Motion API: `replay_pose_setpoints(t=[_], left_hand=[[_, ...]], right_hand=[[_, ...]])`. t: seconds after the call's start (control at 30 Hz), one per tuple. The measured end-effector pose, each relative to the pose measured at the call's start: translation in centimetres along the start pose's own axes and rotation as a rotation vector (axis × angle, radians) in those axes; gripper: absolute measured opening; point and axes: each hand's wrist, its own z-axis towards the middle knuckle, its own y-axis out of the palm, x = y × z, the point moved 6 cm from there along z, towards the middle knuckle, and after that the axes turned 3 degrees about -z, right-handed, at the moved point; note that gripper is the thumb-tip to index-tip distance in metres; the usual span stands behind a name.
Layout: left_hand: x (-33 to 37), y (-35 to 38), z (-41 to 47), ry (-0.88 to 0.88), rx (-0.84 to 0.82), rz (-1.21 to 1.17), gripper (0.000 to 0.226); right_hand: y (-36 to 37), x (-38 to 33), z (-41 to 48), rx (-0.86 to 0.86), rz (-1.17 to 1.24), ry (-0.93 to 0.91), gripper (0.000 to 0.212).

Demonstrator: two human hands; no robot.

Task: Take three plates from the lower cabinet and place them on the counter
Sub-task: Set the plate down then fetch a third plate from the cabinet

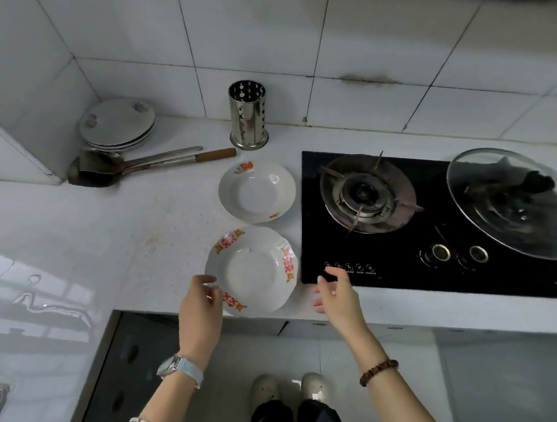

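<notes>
A white plate with red and orange decals (pixel 254 271) lies on the counter (pixel 122 234) near its front edge. Behind it lies a second white plate with a small orange flower print (pixel 257 191). My left hand (pixel 201 307) hovers at the near plate's left rim, fingers loosely curled, holding nothing. My right hand (pixel 339 294) is just right of that plate, fingers spread, over the counter beside the stove's front edge. A stack of plates (pixel 116 124) stands in the far left corner. The lower cabinet's dark opening (pixel 150 366) shows below the counter.
A black gas stove (pixel 432 226) fills the counter's right side, with a glass lid (pixel 512 202) on the right burner. A perforated steel utensil holder (pixel 248 115) stands by the wall. A spatula and ladle (pixel 136 164) lie at left. My feet (pixel 289 387) are below.
</notes>
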Motion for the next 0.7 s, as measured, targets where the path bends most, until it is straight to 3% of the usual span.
replay_pose_setpoints(t=[0.17,0.3,0.6,0.7], left_hand=[[8.0,2.5,-0.8,0.371,-0.085,0.069,0.016],[13.1,7.2,-2.9,0.577,-0.245,0.171,0.017],[19.5,19.7,-15.3,0.838,-0.545,0.239,0.02],[20.6,23.3,-21.0,0.964,-0.575,0.308,0.021]], right_hand=[[-6.8,0.1,-2.2,0.149,-0.075,-0.065,0.027],[-12.7,1.6,-5.2,0.244,-0.138,-0.106,0.026],[-25.4,12.6,-15.4,0.546,-0.081,-0.015,0.025],[-28.9,16.9,-19.5,0.615,-0.098,0.056,0.026]])
